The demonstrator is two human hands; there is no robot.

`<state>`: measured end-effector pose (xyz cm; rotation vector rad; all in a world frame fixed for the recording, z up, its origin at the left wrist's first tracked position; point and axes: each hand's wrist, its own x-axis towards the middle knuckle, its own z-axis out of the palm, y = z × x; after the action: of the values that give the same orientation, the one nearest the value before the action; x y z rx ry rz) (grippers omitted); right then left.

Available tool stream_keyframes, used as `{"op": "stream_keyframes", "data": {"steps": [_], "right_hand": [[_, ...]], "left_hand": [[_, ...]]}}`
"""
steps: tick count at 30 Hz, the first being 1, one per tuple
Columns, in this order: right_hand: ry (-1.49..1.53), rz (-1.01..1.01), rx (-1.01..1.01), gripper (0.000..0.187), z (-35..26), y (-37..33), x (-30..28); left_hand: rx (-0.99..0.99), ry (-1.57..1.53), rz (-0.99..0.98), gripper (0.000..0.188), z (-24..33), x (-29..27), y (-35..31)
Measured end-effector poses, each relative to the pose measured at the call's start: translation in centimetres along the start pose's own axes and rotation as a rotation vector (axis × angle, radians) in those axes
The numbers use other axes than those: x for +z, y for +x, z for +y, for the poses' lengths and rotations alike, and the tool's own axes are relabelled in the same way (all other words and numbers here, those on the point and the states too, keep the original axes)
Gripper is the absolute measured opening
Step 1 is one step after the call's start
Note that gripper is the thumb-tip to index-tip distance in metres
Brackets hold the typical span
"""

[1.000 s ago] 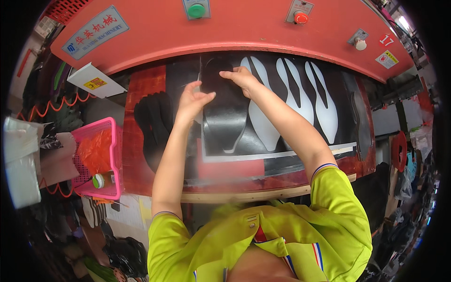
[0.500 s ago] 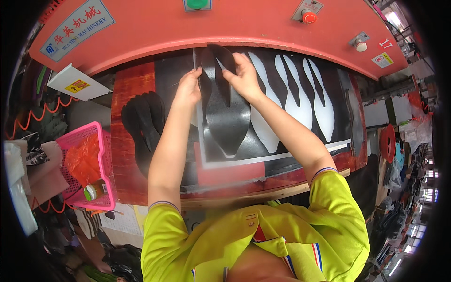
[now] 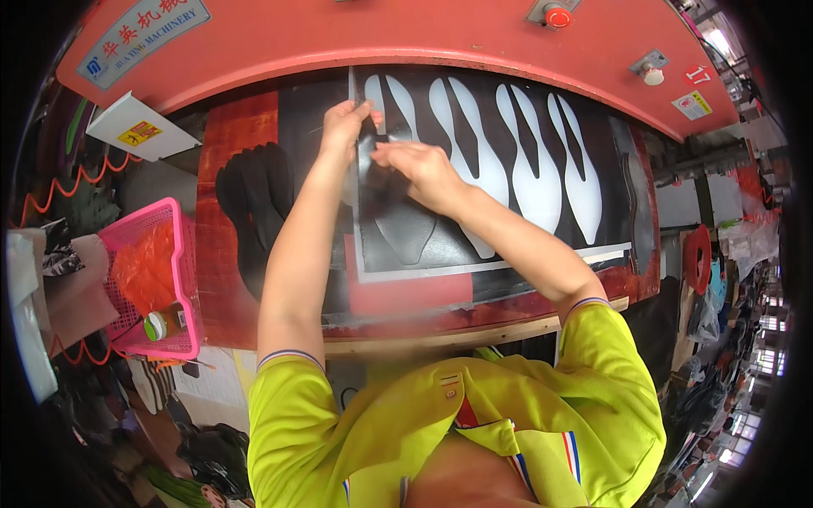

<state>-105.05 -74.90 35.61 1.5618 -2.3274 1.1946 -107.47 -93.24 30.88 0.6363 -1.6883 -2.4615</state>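
Observation:
Both my hands are over the left end of a black sheet [image 3: 584,235] with several sole-shaped, slotted openings showing white. My left hand [image 3: 343,131] is closed in a pinch beside the leftmost opening. My right hand [image 3: 423,173] sits to its right, thumb and fingers pressed together. Between them is something dark and blurred; I cannot make out what each hand grips. A black sole-shaped piece [image 3: 409,237] covers the lower part of the leftmost opening, partly hidden by my right hand.
A stack of black sole-shaped pieces [image 3: 254,195] lies left on the red board [image 3: 237,127]. The red machine beam [image 3: 440,38] crosses the far side. A pink basket [image 3: 178,254] with an orange bag stands left. A wooden strip [image 3: 423,343] runs along the near edge.
The black slotted sole piece, held up by both hands before, has dropped lower, uncovering the top of the leftmost white opening. My right hand has moved down and left. The view has shifted slightly.

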Motion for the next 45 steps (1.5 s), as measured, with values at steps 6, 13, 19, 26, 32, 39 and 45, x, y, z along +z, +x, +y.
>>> {"op": "stream_keyframes", "data": {"steps": [6,13,19,26,32,39,45], "right_hand": [[-0.055,-0.222,-0.359,0.019,-4.9,-4.3,-1.0],[0.472,-0.206,-0.193,0.029,-13.4,-10.8,-2.3],[0.866,0.235,0.010,0.029,-15.4,-7.4,-11.2],[1.253,0.531,0.098,0.028,-17.1,-2.3,-13.4],[1.322,0.319,0.127,0.029,-17.1,3.3,-8.8],[1.012,0.085,0.484,0.059,-13.5,2.8,-1.1],[0.933,-0.137,0.701,0.031,-10.0,-6.3,-1.0]], "left_hand": [[0.105,0.291,0.282,0.015,-0.8,1.6,0.2],[0.106,0.334,0.125,0.024,-1.5,0.2,-0.8],[0.557,0.055,-0.378,0.065,-0.4,0.0,-17.7],[0.339,-0.076,-0.251,0.045,1.7,1.8,-32.8],[0.573,0.424,0.277,0.047,2.7,-0.3,-35.9],[0.472,0.312,0.708,0.043,-2.3,-13.7,-26.4],[0.252,0.802,0.796,0.064,-6.9,-18.5,-24.7]]}}
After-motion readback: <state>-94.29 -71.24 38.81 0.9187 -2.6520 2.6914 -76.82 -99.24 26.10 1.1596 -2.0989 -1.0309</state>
